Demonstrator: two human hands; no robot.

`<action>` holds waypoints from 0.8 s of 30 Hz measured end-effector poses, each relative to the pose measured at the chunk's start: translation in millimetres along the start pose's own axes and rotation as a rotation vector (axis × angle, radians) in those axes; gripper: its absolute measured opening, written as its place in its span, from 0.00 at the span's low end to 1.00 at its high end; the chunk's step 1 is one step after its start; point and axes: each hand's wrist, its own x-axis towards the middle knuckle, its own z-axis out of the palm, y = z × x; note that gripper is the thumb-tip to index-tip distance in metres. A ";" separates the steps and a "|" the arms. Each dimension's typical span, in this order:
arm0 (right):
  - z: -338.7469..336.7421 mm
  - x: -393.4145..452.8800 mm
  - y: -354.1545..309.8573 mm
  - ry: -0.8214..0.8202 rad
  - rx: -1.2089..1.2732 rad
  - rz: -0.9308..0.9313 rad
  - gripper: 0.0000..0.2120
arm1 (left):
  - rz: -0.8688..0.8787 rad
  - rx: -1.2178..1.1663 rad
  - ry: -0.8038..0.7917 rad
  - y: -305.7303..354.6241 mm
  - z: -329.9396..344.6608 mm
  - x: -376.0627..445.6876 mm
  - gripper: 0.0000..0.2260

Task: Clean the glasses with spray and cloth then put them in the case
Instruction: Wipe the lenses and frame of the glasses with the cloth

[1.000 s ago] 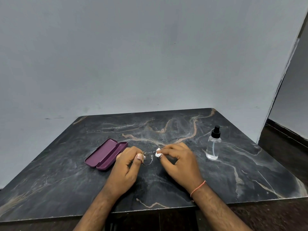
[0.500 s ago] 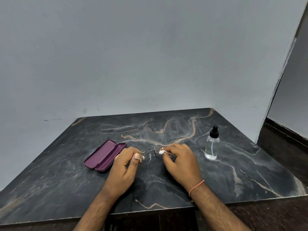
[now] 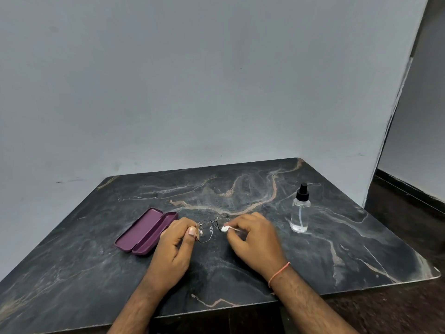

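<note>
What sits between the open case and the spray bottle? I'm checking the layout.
In the head view: left hand, glasses, cloth and right hand.

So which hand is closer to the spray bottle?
The right hand. It sits just left of the spray bottle, pinching the white cloth. The left hand is farther away, holding the glasses beside the purple case.

Dark marble table [image 3: 240, 194] with tan and white veins, lying beneath both hands and extending beyond them. Plain grey wall [image 3: 192, 80] behind it, beyond the hands. Dark floor [image 3: 409, 218] right of the right hand, past the table edge.
</note>
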 end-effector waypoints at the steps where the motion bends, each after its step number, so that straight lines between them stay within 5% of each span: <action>1: -0.5 -0.4 -1.2 -0.020 0.040 -0.019 0.11 | -0.003 0.004 0.000 -0.1 -0.1 0.0 0.13; 4: -4.7 0.0 -3.3 0.006 0.194 -0.011 0.06 | 0.003 0.014 -0.002 -0.5 0.3 0.4 0.13; 9: -12.0 5.9 -4.2 0.161 0.651 0.414 0.08 | 0.033 0.025 -0.013 -0.6 1.9 1.7 0.11; 15: -25.6 7.5 -7.8 0.368 0.931 0.639 0.08 | 0.071 0.270 -0.105 -0.6 4.2 -1.9 0.11; 24: -40.8 3.3 -12.5 0.260 1.250 0.689 0.08 | 0.098 0.507 -0.264 3.6 8.4 -5.6 0.11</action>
